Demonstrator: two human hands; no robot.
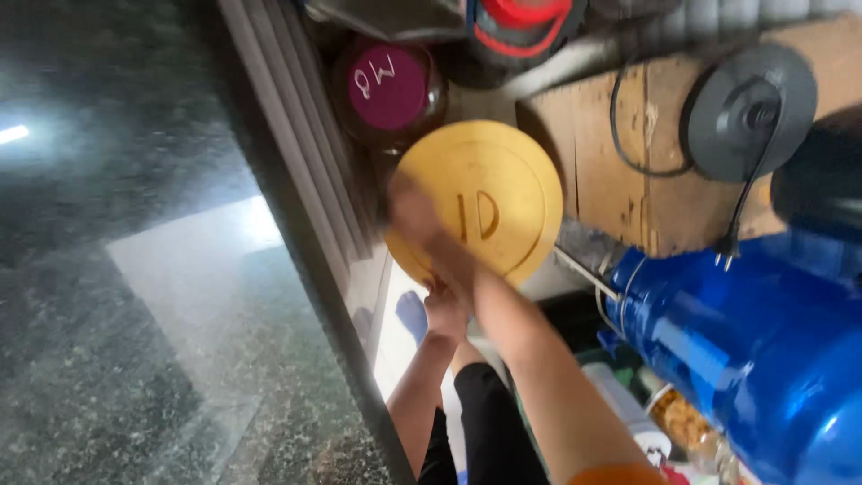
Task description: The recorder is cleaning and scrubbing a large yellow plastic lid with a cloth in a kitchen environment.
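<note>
A round yellow lid with a raised mark tops a container between a stone counter and a wooden box. My right hand, blurred by motion, lies over the lid's left rim, its arm coming from the lower right with an orange sleeve. My left hand sits just below it, fingers curled up against the lid's lower rim. The container's body is hidden under the lid.
A jar with a magenta lid stands next to the yellow lid. A wooden box carries a black kettle base with its cord. A big blue barrel, a dark speckled stone counter and packaged goods are about.
</note>
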